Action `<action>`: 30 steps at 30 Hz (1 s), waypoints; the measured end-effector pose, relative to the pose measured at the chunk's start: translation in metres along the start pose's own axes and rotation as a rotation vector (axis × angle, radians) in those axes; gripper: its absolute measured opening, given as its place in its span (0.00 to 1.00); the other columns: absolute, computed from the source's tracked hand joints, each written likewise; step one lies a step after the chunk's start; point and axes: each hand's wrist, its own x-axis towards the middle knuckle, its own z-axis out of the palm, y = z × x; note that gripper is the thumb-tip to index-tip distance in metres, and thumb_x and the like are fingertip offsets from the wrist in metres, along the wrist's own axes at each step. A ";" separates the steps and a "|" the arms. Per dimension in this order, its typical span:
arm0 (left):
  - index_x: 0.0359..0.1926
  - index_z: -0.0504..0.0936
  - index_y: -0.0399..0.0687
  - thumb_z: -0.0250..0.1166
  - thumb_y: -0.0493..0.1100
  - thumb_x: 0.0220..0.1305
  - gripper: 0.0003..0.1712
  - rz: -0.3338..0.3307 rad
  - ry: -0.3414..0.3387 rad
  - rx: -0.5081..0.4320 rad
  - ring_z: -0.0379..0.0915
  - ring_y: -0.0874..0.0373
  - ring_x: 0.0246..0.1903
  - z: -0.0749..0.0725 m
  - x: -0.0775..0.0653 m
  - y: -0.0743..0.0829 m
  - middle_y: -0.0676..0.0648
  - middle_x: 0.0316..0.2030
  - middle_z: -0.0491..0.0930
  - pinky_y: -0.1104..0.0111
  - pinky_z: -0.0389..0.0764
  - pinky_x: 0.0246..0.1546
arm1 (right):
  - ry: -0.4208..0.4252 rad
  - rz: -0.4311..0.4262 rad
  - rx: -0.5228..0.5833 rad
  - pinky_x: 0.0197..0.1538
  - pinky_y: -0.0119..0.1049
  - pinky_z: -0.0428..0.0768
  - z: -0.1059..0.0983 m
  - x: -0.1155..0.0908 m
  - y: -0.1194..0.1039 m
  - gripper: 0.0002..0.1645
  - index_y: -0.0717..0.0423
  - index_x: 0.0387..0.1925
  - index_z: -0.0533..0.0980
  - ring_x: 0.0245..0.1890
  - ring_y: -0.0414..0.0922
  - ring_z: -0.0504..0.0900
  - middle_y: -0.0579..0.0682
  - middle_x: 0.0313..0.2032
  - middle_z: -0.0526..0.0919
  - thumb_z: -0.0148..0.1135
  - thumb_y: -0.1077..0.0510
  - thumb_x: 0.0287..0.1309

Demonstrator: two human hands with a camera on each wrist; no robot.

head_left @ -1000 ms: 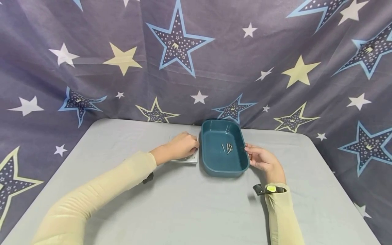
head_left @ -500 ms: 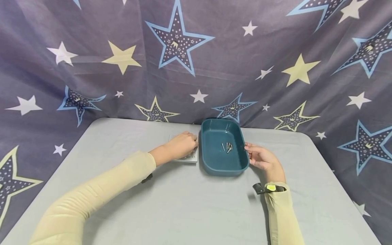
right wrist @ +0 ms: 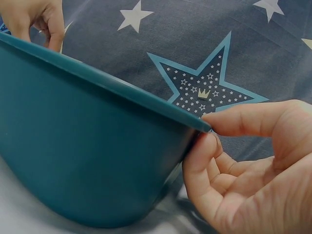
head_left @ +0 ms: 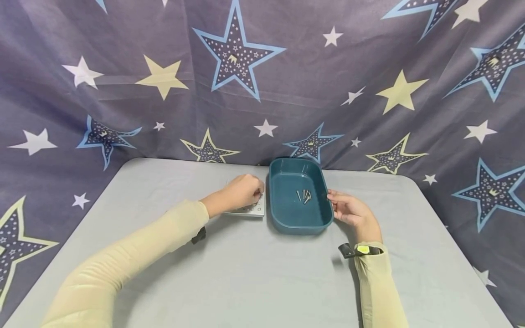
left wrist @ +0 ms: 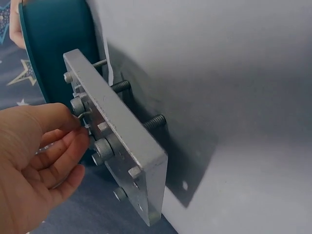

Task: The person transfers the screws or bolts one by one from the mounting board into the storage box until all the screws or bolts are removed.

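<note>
My left hand (head_left: 244, 190) is over a silver metal plate (left wrist: 122, 131) fitted with several socket-head bolts and small pegs. Thumb and index finger pinch a small bent metal piece (left wrist: 84, 115) close to a bolt head (left wrist: 77, 105); I cannot tell its kind. Threaded bolt ends (left wrist: 155, 122) stick out of the plate's underside. To the right of the plate stands a teal tray (head_left: 283, 217), with several screws (head_left: 306, 197) lying on its floor. My right hand (right wrist: 253, 170) pinches the tray's right rim (right wrist: 195, 122) between thumb and index finger.
Both things stand on a table under a pale grey cloth (head_left: 262, 273). Behind it hangs a dark curtain (head_left: 295, 91) printed with stars. A black strap (head_left: 361, 252) goes round the right wrist.
The left hand has lifted and tilted slightly at the plate, showing more of its front right corner. Right hand and tray stay as they were.
</note>
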 end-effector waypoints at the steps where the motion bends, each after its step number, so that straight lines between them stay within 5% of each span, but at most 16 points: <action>1: 0.27 0.86 0.44 0.68 0.30 0.55 0.06 0.002 -0.004 0.003 0.79 0.59 0.28 0.000 0.000 0.000 0.49 0.27 0.87 0.66 0.84 0.35 | 0.006 -0.001 -0.002 0.41 0.30 0.83 0.000 0.000 0.000 0.23 0.56 0.49 0.75 0.35 0.38 0.83 0.46 0.38 0.86 0.30 0.68 0.77; 14: 0.26 0.83 0.45 0.69 0.29 0.53 0.07 0.080 0.001 0.039 0.76 0.60 0.25 -0.001 0.000 -0.005 0.50 0.25 0.83 0.67 0.82 0.34 | 0.018 0.004 0.000 0.40 0.29 0.82 -0.003 0.002 -0.001 0.22 0.56 0.49 0.74 0.34 0.38 0.83 0.46 0.37 0.85 0.30 0.68 0.77; 21: 0.23 0.79 0.49 0.66 0.30 0.49 0.10 0.064 -0.074 -0.027 0.65 0.64 0.22 -0.003 0.005 -0.012 0.55 0.20 0.74 0.70 0.71 0.28 | 0.012 0.006 -0.010 0.41 0.29 0.82 -0.003 0.002 0.000 0.23 0.55 0.49 0.75 0.35 0.38 0.83 0.45 0.38 0.85 0.30 0.68 0.78; 30: 0.25 0.76 0.49 0.65 0.28 0.48 0.12 0.047 -0.136 -0.064 0.66 0.64 0.25 -0.005 0.008 -0.010 0.55 0.24 0.74 0.71 0.70 0.28 | 0.031 -0.007 -0.006 0.40 0.29 0.82 -0.004 0.002 0.001 0.20 0.55 0.48 0.75 0.35 0.37 0.82 0.45 0.36 0.85 0.34 0.68 0.77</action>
